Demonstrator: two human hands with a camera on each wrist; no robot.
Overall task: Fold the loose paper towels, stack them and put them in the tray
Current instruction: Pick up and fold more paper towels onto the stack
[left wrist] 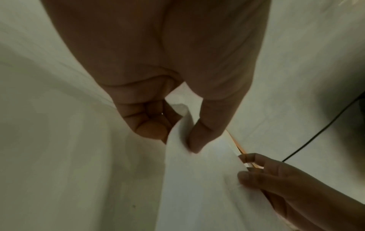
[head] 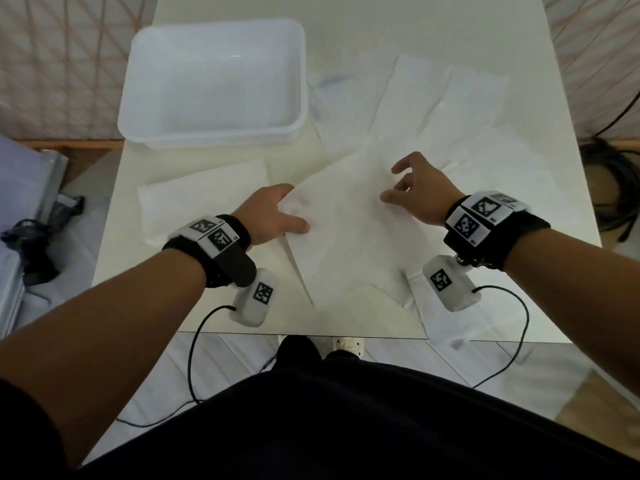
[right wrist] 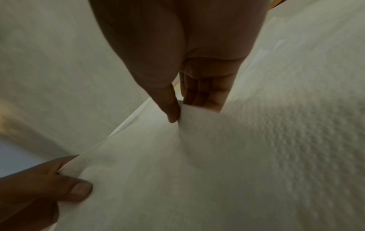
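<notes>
Below, a white table [head: 214, 308] stands on pale floorboards [head: 242, 355].

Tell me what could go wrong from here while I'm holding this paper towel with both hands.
1. The left hand and right hand each pinch the thin paper towel at opposite edges; pulling apart could tear it.
2. Loose sheets lie overlapped beneath it, so it may drag one along or off the table edge.
3. The folded towel lies just beside the left wrist, so a sweep could knock it askew before it reaches the tray.
</notes>
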